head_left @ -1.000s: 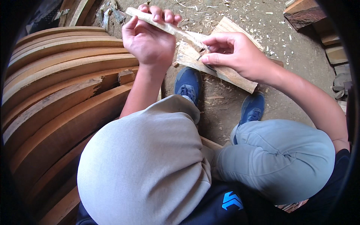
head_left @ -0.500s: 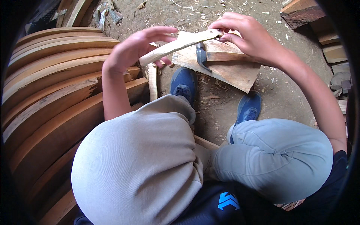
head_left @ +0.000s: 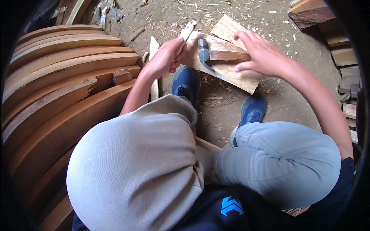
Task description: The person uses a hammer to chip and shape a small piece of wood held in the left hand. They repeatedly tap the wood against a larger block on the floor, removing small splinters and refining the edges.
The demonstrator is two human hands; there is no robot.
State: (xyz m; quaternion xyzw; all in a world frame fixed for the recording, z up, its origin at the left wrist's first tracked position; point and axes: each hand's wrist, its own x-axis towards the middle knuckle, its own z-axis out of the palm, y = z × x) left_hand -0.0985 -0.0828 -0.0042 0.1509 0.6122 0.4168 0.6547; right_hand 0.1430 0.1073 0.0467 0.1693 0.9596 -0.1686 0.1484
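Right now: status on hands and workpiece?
Left hand grips pale wood strip. Right hand on hatchet, lying on board. Nothing blocking.

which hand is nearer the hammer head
Right. The right hand lies on the hammer's wooden handle, just right of the hammer head. The left hand grips a pale stick off to the head's left, apart from it.

Dirt floor (head_left: 293,96), strewn with wood chips. Flat board (head_left: 231,73) lies far centre; curved planks (head_left: 65,88) stacked left; offcuts (head_left: 339,54) right.
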